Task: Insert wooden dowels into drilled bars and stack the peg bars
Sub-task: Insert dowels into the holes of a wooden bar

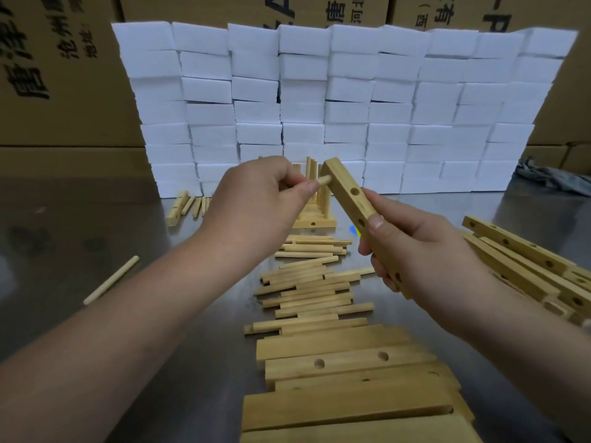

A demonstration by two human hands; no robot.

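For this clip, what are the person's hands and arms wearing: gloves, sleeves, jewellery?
Nothing is worn. The left hand and right hand have no gloves, rings, watch or bands. The left forearm and right forearm show no sleeve up to the frame edge. Thumbnails are short and unpainted.

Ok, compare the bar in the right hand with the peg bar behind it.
The held bar is tilted midair in the right hand; the peg bar lies flat on the table. The held bar's visible holes are empty; the peg bar carries upright dowels. Both are pale wood.
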